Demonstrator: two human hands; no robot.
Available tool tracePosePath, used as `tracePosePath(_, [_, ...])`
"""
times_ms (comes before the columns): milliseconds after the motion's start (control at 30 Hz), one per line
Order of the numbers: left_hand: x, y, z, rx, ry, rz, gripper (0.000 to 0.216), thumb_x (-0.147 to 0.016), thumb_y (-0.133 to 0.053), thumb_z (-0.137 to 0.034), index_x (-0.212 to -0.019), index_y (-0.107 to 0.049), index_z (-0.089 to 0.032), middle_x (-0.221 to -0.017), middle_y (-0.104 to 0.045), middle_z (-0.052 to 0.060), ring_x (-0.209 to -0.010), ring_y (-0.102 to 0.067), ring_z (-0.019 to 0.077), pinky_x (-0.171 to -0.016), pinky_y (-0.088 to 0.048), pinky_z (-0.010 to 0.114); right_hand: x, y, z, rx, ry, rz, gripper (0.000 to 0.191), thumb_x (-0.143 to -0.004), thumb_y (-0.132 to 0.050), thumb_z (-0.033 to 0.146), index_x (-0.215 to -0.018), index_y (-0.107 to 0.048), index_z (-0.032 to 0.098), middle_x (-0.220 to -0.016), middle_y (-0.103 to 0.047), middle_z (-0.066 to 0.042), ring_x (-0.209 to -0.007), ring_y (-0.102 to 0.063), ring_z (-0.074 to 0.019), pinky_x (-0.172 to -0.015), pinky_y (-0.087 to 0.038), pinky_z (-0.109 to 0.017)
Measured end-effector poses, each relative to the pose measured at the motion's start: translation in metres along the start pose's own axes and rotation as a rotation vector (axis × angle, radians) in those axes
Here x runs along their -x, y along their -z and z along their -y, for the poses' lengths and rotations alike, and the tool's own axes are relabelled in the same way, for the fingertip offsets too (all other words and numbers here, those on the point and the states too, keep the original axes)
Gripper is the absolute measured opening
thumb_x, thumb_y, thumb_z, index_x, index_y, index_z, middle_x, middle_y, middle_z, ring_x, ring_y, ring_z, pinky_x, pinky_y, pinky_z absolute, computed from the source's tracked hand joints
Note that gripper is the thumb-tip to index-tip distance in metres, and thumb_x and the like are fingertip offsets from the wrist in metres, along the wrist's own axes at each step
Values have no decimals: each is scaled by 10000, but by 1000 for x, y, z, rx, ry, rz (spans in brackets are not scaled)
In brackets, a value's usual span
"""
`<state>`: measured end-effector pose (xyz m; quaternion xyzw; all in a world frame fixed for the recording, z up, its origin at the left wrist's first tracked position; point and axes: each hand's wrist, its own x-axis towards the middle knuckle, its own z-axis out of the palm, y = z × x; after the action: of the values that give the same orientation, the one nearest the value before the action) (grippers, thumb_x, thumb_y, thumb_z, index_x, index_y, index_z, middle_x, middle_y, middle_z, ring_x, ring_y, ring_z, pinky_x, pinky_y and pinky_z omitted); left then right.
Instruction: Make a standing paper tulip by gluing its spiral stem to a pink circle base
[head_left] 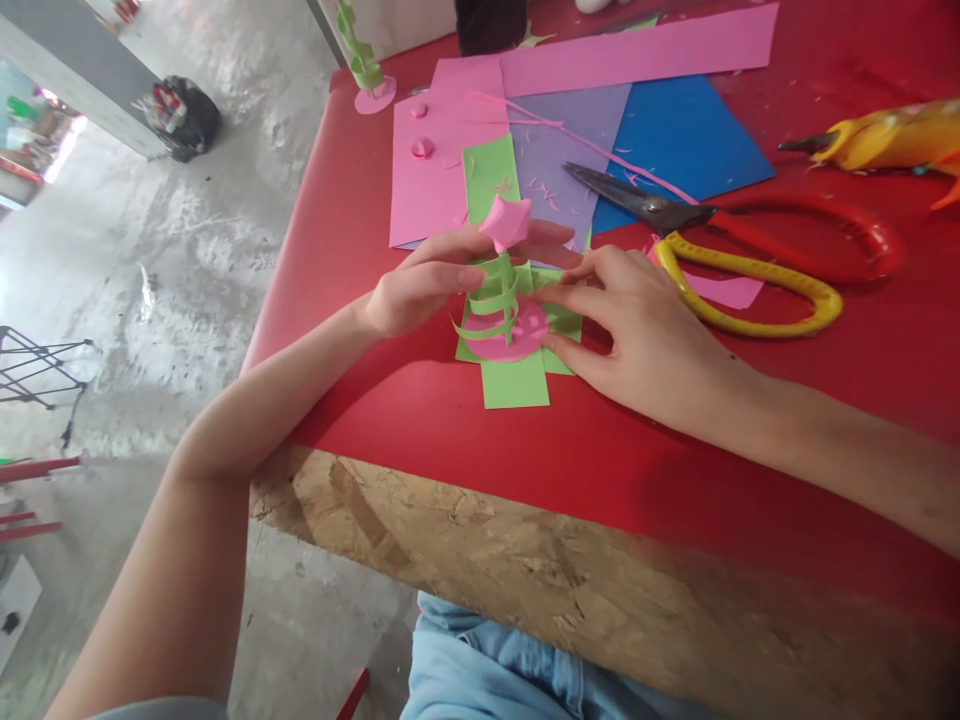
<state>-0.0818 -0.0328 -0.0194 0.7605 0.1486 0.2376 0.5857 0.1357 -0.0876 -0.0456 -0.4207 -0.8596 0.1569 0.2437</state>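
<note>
A small paper tree stands in front of me, with green paper strips curling out from a stem, a pink star on top and a round pink base. My left hand reaches round behind the tree, fingers stretched out and thumb beside the upper strips. At the base's right edge, the thumb and forefinger of my right hand close about a small pink paper piece. Green paper pieces lie crossed under the base.
Scissors with red and yellow handles lie right of the tree. Pink paper, purple paper and blue paper spread behind. A yellow glue gun is at right, another paper tree at the far left corner. The red table's edge runs along the left.
</note>
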Motion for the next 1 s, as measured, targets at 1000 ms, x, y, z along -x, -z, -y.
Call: tracePosePath(1000, [8,-16,-13,2,96,-164,307,-730,-677,-286,-1002,-676,-143,-765,-673,-4,-1179,-602,315,-1059,-409,595,-14,6,7,-37,-22,221,292,-826,-553,202,-1081,-678,274,-1065,-495,-65,-1094,-450,-266,-911,-419,-468])
